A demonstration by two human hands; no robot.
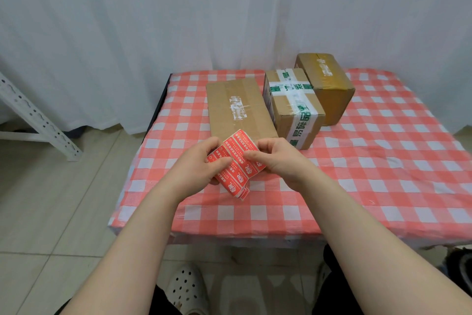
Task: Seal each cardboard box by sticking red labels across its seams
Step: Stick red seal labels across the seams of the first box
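Observation:
A stack of red label sheets [236, 161] with white print is held above the table's front middle. My left hand [196, 166] grips its left side, thumb on top. My right hand [275, 159] pinches the right edge of the top sheet with thumb and fingers. Three cardboard boxes stand behind the labels: a flat long box [237, 110] with clear tape just beyond my hands, a box with white-and-green tape [293, 108] to its right, and a darker brown box [327, 85] at the back right.
The table [383, 161] wears a red-and-white checked cloth. A white curtain hangs behind it. A white perforated metal frame [35, 115] leans at the far left on the tiled floor. My white clog [189, 289] shows below the table's front edge.

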